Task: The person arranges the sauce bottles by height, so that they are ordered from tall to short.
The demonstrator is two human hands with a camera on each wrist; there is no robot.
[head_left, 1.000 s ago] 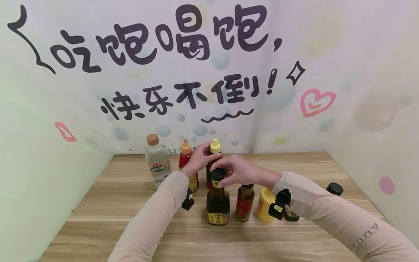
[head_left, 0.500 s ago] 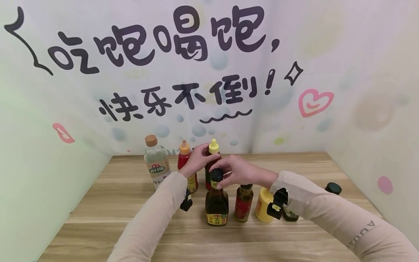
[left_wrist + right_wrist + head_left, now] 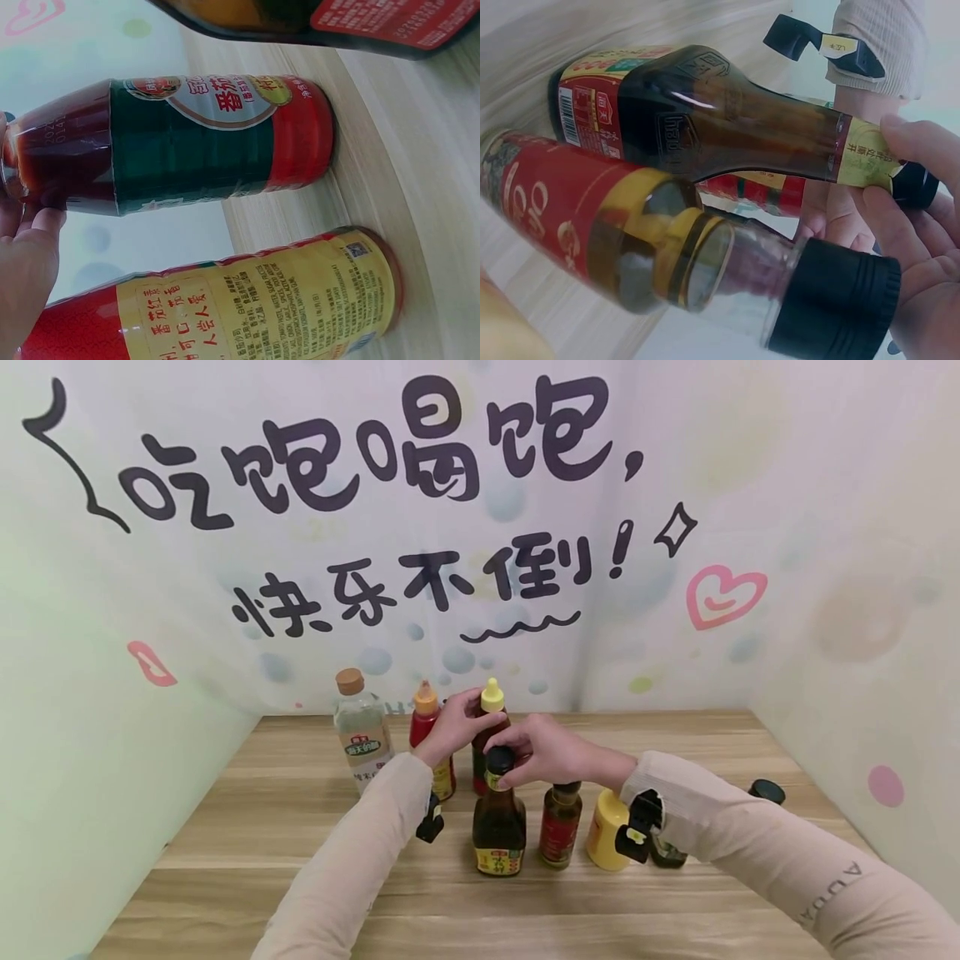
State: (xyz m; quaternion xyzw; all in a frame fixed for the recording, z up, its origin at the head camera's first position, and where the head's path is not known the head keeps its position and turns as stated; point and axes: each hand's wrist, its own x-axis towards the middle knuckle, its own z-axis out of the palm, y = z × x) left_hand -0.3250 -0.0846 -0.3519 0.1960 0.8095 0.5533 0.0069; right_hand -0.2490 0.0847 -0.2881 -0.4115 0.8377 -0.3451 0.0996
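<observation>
While the left hand [image 3: 459, 724] grips a yellow-capped bottle [image 3: 195, 146] near its neck, the right hand [image 3: 558, 750] pinches a black-capped dark bottle [image 3: 500, 822], both bottles upright on a wooden table [image 3: 420, 902].

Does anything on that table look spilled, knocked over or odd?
Nothing clearly stands out. The yellow-capped bottle and dark sauce bottle being held stand upright, and no spill shows on the table. The right sleeve hides most of what's under the dark lid, so I can't judge whether that's tilted.

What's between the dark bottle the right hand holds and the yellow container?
The head view shows a smaller, red-labelled bottle standing between the dark bottle and the yellow container.
</observation>
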